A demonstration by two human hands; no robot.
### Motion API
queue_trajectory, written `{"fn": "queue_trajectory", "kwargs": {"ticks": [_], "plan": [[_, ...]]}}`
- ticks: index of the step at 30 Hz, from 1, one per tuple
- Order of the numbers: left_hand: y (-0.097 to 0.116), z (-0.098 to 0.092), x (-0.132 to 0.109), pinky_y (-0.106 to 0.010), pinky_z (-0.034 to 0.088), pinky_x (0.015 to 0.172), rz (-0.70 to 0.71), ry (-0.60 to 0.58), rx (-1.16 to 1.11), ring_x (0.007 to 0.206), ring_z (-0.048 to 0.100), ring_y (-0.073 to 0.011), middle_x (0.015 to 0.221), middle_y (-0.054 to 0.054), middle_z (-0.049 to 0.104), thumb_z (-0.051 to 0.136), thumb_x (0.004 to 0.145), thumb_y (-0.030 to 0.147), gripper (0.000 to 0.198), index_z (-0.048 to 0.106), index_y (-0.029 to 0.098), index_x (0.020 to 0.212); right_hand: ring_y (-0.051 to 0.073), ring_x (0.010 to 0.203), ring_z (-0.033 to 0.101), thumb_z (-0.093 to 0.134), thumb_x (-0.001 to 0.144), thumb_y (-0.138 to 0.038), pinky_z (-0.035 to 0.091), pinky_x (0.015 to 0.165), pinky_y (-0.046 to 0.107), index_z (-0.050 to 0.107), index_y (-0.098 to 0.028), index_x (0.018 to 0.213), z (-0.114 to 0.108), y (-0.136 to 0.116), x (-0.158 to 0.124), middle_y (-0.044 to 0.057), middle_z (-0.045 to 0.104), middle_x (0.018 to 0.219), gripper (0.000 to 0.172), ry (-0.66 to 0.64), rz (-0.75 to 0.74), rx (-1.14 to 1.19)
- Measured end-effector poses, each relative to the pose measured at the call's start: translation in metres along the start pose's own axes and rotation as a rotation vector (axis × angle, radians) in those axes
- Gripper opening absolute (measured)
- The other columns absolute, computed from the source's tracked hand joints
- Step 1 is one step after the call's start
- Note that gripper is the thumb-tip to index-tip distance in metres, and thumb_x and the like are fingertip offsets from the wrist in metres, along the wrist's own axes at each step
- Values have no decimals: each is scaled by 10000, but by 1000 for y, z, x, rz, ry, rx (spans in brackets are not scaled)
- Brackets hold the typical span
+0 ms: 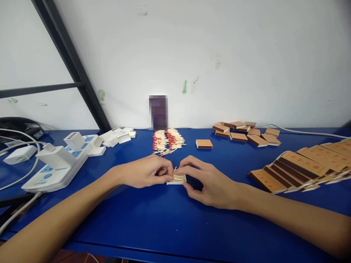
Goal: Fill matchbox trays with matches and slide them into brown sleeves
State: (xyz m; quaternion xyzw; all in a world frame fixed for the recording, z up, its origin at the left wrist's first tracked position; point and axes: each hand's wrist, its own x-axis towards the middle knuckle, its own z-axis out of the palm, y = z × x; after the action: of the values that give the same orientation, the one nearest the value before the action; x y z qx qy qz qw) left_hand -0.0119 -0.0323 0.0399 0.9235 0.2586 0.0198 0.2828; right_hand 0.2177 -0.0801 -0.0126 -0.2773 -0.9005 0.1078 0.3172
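Note:
A small white matchbox tray (177, 183) lies on the blue table between my hands, with pale matchsticks (178, 177) in it. At its left end my left hand (148, 171) is closed in a pinch over the matches; its fingertips hide most of what they hold. My right hand (211, 182) grips the tray's right end, thumb at the near corner and index finger reaching over the matches. One matchstick sticks up at a tilt between the hands. Just beyond, two piles of red-headed matches (175, 139) lie side by side.
A single closed matchbox (204, 144) lies right of the match piles. More orange matchbox covers (238, 137) are heaped behind, and rows of them (304, 164) spread at right. White empty trays (117, 137) and a power strip (63, 164) with chargers and cables occupy the left.

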Motion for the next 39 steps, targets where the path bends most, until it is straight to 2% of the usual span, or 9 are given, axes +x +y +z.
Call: {"fn": "queue_trajectory", "kwargs": {"ticks": [3, 6, 9, 11, 14, 17, 21, 27, 39], "plan": [[-2, -1, 2, -227, 319, 521, 13, 48, 8, 540, 385, -91, 621, 44, 423, 497, 922, 337, 200, 598, 177, 858, 149, 787, 574, 514, 838, -100, 525, 634, 273, 542, -247, 1277, -1, -1, 1, 86, 553, 1114, 464, -32, 34, 31], [-11, -4, 4, -231, 341, 544, -17, 188, 29, 566, 407, -99, 654, 31, 481, 450, 952, 355, 230, 563, 175, 865, 145, 768, 575, 520, 837, -108, 539, 635, 279, 549, -231, 1278, -2, -2, 2, 94, 538, 1148, 459, -64, 61, 15], [-27, -6, 6, -252, 362, 599, -54, 359, 207, 619, 447, -118, 705, 14, 518, 403, 968, 333, 228, 536, 176, 871, 150, 798, 581, 517, 845, -114, 549, 667, 294, 561, -224, 1273, -2, -3, 3, 107, 511, 1200, 444, -95, 73, -22], [-38, -7, 6, -277, 381, 665, -73, 411, 377, 716, 498, -147, 785, -13, 549, 408, 958, 305, 199, 543, 174, 894, 168, 862, 587, 517, 845, -110, 552, 700, 306, 556, -237, 1286, -3, -4, 4, 109, 502, 1215, 460, -110, 71, -37], [-50, -7, 6, -304, 390, 724, -109, 406, 531, 851, 530, -193, 915, -52, 575, 434, 945, 321, 199, 564, 171, 964, 177, 900, 588, 519, 843, -102, 552, 732, 314, 559, -250, 1288, -3, -4, 4, 106, 503, 1210, 470, -118, 69, -32], [-54, -6, 7, -311, 382, 722, -136, 379, 567, 868, 535, -206, 931, -54, 580, 457, 938, 376, 234, 575, 178, 979, 168, 863, 594, 524, 846, -105, 555, 735, 316, 578, -244, 1264, -2, -4, 3, 104, 518, 1190, 444, -107, 74, -17], [-51, -3, 9, -314, 379, 735, -128, 377, 518, 876, 536, -204, 925, -41, 584, 483, 929, 398, 232, 584, 189, 938, 168, 832, 601, 527, 848, -121, 560, 724, 326, 597, -227, 1238, -2, -3, 3, 110, 549, 1175, 410, -80, 65, -12], [-50, 4, 15, -307, 380, 704, -141, 428, 427, 830, 530, -192, 859, -37, 590, 468, 938, 359, 233, 581, 175, 850, 217, 990, 593, 515, 859, -124, 528, 861, 392, 634, -199, 1156, -1, -1, 3, 108, 616, 1133, 329, -57, 7, -64], [-45, 2, 13, -332, 372, 749, -92, 399, 649, 857, 532, -205, 907, -58, 624, 432, 959, 279, 229, 625, 172, 899, 201, 954, 603, 529, 863, -113, 507, 847, 373, 641, -192, 1081, 1, 1, 1, 88, 661, 1071, 257, -61, 4, -50]]}}
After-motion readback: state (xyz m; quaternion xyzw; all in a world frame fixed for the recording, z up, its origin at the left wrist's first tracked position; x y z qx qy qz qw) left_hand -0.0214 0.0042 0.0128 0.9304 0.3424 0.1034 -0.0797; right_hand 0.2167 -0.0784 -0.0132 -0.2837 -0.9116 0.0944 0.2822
